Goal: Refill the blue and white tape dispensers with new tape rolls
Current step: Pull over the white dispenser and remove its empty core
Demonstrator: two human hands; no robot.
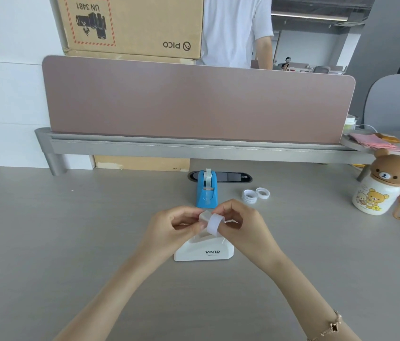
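The white tape dispenser [204,252], marked VIVID, stands on the desk just below my hands. Above it my right hand [238,222] holds a white tape roll [215,223], the roll looped over its fingers. My left hand [177,225] pinches a small translucent piece [205,216] against that roll; what the piece is I cannot tell. The blue tape dispenser [206,193] stands behind, end-on to me, with a roll of tape in it. Two empty white tape cores [255,194] lie to its right on the desk.
A bear-lidded white jar [376,190] with a keyring stands at the right. A pink divider panel [194,102] on a grey rail closes off the back of the desk, with a cable port [233,177] under it. A person in a white shirt [236,30] stands beyond, beside cardboard boxes [132,23].
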